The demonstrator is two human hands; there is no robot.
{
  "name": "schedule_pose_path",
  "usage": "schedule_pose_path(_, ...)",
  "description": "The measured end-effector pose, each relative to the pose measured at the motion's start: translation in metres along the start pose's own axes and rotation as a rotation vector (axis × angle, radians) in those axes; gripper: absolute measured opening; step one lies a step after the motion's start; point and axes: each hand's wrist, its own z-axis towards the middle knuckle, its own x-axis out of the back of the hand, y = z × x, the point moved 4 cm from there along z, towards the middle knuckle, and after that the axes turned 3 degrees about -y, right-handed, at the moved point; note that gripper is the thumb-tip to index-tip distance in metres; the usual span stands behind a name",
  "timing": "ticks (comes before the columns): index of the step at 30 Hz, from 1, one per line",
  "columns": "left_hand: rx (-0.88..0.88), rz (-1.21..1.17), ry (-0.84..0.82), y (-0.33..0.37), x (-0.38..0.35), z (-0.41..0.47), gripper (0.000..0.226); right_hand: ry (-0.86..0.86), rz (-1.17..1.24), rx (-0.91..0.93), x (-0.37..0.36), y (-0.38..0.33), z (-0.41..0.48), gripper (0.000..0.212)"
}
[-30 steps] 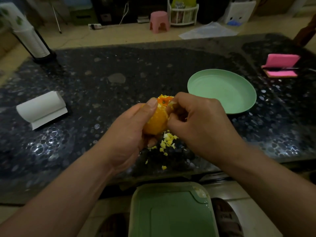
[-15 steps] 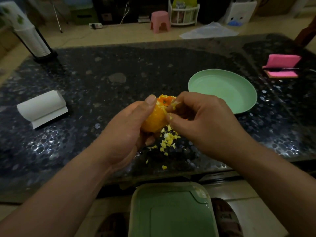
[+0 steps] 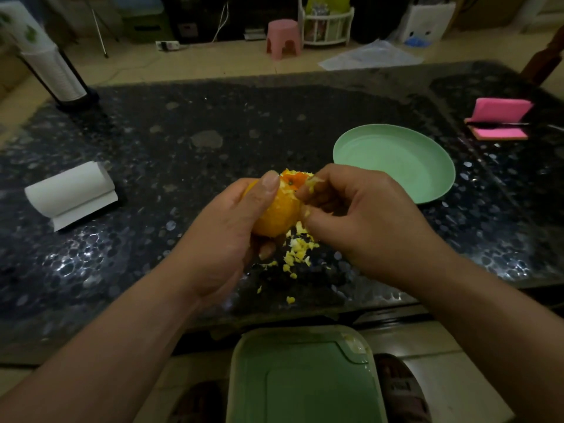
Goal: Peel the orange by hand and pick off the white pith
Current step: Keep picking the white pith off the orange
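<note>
Left hand [image 3: 225, 227] wraps the round, partly peeled orange [image 3: 276, 218], thumb on top, above the dark speckled stone table [image 3: 183, 123]. Right hand [image 3: 360, 221] pinches a pale pith scrap [image 3: 314, 182] at the fruit's top. Yellow peel bits [image 3: 297, 251] are piled underneath. One round green plate [image 3: 393, 161] sits behind the right hand, one white paper roll [image 3: 68, 193] to the left.

Tabletop [image 3: 213, 123]: dark, speckled, glossy. Peel scraps [image 3: 297, 254] lie heaped just below the fingers [image 3: 332, 180], with a few strays nearer the front edge. Green plate [image 3: 393, 160] sits near the fingers, to their right and beyond. White paper roll [image 3: 68, 192] lies on its side, well left. Pink item [image 3: 500, 109], kind unclear, lies far right.
</note>
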Motion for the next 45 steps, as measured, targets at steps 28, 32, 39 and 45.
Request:
schedule_pose_path(28,-0.004,0.141,0.035,-0.011,0.005,0.007,0.038,0.050,-0.172,-0.081,-0.009,0.010,0.008,0.015)
schedule_pose_path(32,0.002,0.131,0.038,-0.012,0.003,0.007,0.040,0.065,-0.206,-0.078,-0.011,0.010,0.009,0.020)
schedule_pose_path(39,0.020,-0.011,0.016,-0.010,0.002,0.011,0.051,0.032,-0.125,-0.051,-0.004,0.007,0.007,0.008)
schedule_pose_path(45,0.067,0.019,-0.016,-0.010,0.000,0.011,0.049,0.058,-0.239,0.011,-0.004,0.006,0.006,0.012)
